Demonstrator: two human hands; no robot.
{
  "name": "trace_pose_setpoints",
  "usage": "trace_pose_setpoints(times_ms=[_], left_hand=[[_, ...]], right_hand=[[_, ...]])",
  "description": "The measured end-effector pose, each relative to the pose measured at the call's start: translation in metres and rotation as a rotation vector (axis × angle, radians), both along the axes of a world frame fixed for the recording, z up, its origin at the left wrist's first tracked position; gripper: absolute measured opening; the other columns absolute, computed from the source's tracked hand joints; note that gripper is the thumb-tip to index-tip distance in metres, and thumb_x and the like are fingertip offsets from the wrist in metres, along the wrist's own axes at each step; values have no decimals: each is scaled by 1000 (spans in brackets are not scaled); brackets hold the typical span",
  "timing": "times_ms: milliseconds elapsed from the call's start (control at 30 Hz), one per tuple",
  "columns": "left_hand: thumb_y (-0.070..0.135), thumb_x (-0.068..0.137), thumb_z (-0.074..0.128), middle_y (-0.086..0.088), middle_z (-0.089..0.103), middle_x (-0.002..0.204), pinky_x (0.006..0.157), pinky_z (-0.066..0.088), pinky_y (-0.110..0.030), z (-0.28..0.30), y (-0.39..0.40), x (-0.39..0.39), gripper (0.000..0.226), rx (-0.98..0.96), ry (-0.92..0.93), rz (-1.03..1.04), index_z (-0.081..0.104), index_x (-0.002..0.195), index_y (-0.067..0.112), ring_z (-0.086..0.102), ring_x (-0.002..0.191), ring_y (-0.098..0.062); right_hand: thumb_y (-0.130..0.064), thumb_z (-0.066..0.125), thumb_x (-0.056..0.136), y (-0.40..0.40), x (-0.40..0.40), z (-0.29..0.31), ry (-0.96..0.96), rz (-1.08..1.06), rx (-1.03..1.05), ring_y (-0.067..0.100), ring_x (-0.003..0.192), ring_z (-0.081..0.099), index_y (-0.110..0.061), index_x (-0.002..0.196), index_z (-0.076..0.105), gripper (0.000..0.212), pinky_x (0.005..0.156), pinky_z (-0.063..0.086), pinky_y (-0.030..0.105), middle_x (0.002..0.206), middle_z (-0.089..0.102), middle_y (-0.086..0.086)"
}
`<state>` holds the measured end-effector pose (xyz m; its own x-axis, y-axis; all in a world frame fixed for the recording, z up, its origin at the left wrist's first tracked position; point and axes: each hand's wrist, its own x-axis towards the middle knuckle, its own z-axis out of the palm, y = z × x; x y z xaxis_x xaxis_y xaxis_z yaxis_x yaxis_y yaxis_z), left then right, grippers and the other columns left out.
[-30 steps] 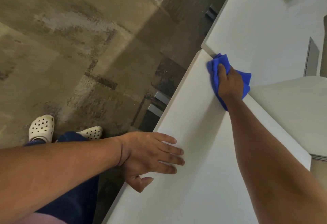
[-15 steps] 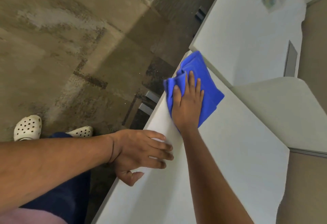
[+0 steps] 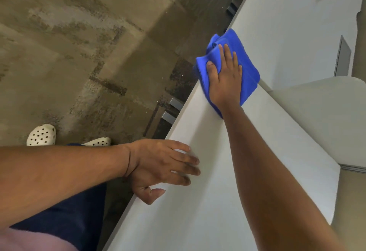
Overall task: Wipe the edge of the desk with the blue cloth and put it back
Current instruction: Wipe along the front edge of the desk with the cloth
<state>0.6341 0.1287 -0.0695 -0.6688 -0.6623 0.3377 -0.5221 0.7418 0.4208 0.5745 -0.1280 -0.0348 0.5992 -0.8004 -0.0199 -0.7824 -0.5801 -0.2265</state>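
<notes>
— What do we have in front of us, starting with the biggest thing?

— The floor, brown and patchy, fills the left side. Next to it runs our white table, slanting from the lower middle up to the right, with a second white surface beyond it at the top right.

— And on the table?

— Our right arm stretches up along it, and our left arm comes in from the left. Our dark trouser leg shows at the bottom left, with two white shoes on the floor above it.

— Where is the cloth?

— The blue cloth lies bunched at the table's left edge, near its far end, partly hanging over the rim.

— How is our grip on it?

— Our right hand lies flat on top of it, fingers spread, thumb pressing into a fold; it pins the cloth down more than it clutches it.

— And the other hand?

— Our left hand rests on the table's near edge, fingers loose on top, thumb curled at the rim, holding nothing.
</notes>
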Motion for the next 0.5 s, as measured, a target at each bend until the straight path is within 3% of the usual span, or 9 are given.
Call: trace_pose_setpoints(times_ms=[133, 233, 333, 433, 500], left_hand=[[41, 87, 45, -14, 58, 157, 127, 30, -56, 12, 0, 3, 63, 28, -101, -4, 69, 138, 11, 46, 152, -34], [36, 94, 49, -9, 45, 167, 132, 14, -58, 19, 15, -1, 57, 101, -118, 122, 62, 145, 18, 23, 163, -29], [29, 101, 56, -6, 27, 175, 131, 22, -56, 18, 46, -15, 46, 246, 196, 579, 58, 145, 16, 9, 166, -22], [37, 111, 49, 17, -8, 178, 126, 30, -40, 27, 67, -43, 62, 675, 632, 978, 25, 165, 18, 9, 161, -3], [48, 110, 42, 22, -8, 176, 125, 23, -31, 31, 66, -63, 72, 949, 780, 1073, 5, 169, 30, 11, 159, -1]], right_hand=[[-49, 33, 111, -5, -17, 9, -10, 7, 81, 24, 163, 15, -21, 166, 22, 63, 131, 8, 42, 174, 24, 0], [-46, 34, 112, -17, -71, 22, -18, -162, 105, 26, 163, 16, -16, 166, 22, 63, 133, 11, 47, 174, 25, 4], [-43, 32, 113, -18, -87, 21, 30, -353, 75, 25, 163, 12, -15, 167, 20, 63, 131, 9, 51, 175, 22, 0], [-47, 27, 111, -3, -52, 11, 70, -493, 42, 25, 164, 6, -21, 168, 13, 64, 130, 5, 55, 177, 14, -5], [-49, 25, 111, 17, -29, 7, 73, -448, 25, 28, 164, 6, -21, 168, 11, 65, 131, 5, 56, 177, 12, -2]])
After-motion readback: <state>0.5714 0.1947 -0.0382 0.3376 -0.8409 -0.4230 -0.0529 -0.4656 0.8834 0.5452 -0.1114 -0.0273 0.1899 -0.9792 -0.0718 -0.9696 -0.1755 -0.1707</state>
